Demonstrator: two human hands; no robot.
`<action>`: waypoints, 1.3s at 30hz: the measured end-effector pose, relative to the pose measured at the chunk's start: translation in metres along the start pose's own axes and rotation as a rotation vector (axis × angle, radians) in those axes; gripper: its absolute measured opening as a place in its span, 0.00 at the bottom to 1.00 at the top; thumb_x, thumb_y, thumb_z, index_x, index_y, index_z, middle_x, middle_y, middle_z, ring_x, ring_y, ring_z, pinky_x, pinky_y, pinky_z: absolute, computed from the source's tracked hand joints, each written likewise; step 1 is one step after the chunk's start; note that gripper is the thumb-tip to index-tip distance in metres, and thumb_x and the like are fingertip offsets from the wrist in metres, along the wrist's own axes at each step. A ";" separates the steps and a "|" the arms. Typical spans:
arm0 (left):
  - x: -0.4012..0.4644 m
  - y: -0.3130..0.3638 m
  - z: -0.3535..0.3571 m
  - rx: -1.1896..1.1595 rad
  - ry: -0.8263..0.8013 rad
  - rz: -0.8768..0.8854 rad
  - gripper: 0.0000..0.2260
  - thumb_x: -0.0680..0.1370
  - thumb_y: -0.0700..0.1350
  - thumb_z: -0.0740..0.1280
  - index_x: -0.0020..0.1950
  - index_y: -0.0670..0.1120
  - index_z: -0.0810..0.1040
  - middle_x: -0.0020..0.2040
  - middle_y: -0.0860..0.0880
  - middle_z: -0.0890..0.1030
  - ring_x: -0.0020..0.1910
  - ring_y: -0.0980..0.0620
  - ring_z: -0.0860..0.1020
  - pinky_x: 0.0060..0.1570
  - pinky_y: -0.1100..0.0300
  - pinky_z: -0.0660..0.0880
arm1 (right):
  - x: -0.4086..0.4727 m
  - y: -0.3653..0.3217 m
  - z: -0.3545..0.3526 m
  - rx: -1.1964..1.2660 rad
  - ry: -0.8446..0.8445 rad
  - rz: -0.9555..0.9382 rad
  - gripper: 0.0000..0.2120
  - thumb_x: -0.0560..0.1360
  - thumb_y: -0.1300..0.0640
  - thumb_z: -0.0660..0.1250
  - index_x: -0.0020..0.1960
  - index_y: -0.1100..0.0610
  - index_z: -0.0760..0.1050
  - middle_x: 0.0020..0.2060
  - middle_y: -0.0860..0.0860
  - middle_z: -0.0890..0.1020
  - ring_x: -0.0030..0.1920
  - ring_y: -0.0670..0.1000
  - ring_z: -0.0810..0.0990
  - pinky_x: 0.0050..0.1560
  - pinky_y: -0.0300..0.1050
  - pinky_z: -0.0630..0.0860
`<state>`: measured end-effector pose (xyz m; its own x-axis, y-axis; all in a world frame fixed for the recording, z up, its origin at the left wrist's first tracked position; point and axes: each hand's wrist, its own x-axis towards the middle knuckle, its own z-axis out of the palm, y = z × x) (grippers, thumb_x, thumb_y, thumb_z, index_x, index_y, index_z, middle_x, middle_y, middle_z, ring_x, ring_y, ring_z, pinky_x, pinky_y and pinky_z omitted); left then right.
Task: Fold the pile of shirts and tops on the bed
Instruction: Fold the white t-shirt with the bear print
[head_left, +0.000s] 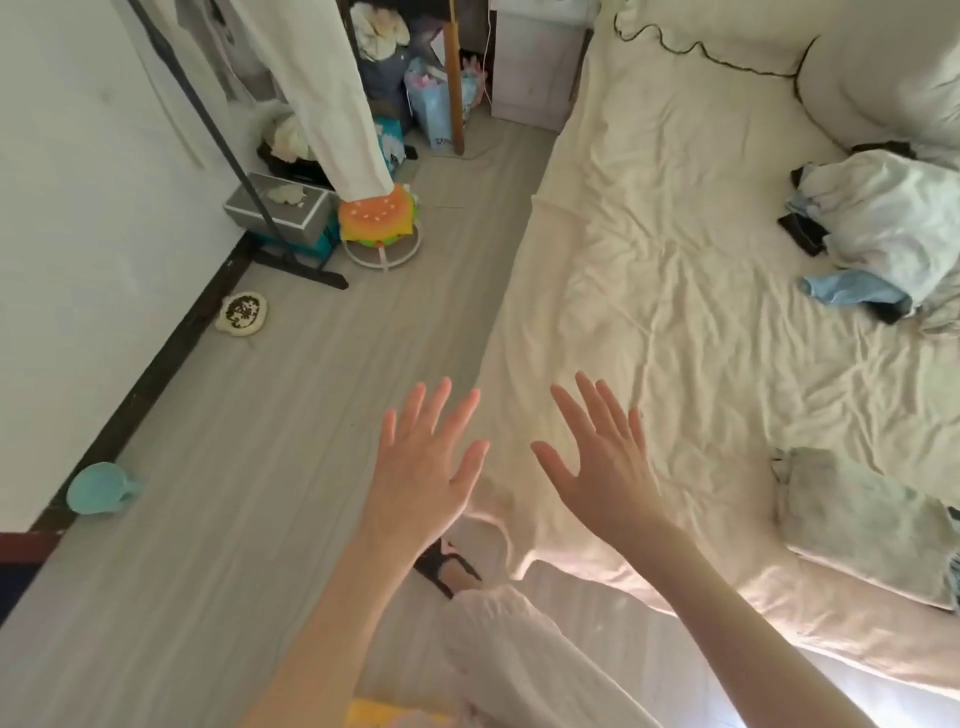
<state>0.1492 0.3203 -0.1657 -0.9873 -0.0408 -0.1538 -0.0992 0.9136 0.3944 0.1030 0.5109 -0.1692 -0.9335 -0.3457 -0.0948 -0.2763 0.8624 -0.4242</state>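
The head view looked down on a crumpled heap of white and pale-blue shirts and tops (883, 228) lying at the far right side of the bed with the wrinkled cream sheet (675, 234), with a light-blue sleeve or hem trailing out toward the bed's middle and a dark flat object half tucked under its left side. A folded grey-green mottled garment (857, 514) lay flat near the bed's near right edge, well apart from the heap. Both hands were held out in the air with fingers spread wide and nothing in them: the left hand (426, 467) hovered over the pale grey wooden floor (260, 467) just beside the bed's near left corner, the right hand (602, 467) over the sheet itself. Between the hands and the heap the sheet lay bare, though creased. The bed's left edge ran along an open strip of floor, bounded on the other side by a white wall with a dark skirting board (145, 384), where a black metal clothes rack (249, 182) stood.
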 end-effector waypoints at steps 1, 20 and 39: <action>0.011 -0.009 -0.004 -0.005 -0.003 0.016 0.30 0.74 0.63 0.37 0.76 0.59 0.47 0.78 0.53 0.48 0.76 0.51 0.43 0.73 0.51 0.41 | 0.012 -0.010 0.003 0.010 0.012 0.015 0.36 0.71 0.33 0.42 0.76 0.46 0.54 0.77 0.48 0.52 0.77 0.51 0.46 0.73 0.52 0.39; 0.287 -0.180 -0.124 0.041 -0.155 0.256 0.29 0.76 0.63 0.41 0.76 0.56 0.56 0.77 0.50 0.57 0.76 0.47 0.49 0.74 0.45 0.50 | 0.295 -0.133 0.031 0.123 0.108 0.248 0.31 0.76 0.37 0.50 0.76 0.49 0.56 0.77 0.51 0.54 0.77 0.52 0.47 0.74 0.55 0.39; 0.656 -0.087 -0.144 0.152 -0.411 0.933 0.30 0.75 0.62 0.42 0.76 0.55 0.56 0.77 0.49 0.55 0.77 0.47 0.49 0.73 0.45 0.47 | 0.516 -0.042 -0.051 0.087 0.378 0.854 0.30 0.78 0.40 0.54 0.77 0.47 0.51 0.77 0.49 0.50 0.77 0.52 0.44 0.74 0.55 0.38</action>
<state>-0.5074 0.1555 -0.1702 -0.5416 0.8263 -0.1543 0.7300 0.5534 0.4012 -0.3790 0.3149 -0.1549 -0.8287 0.5483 -0.1126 0.5408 0.7324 -0.4137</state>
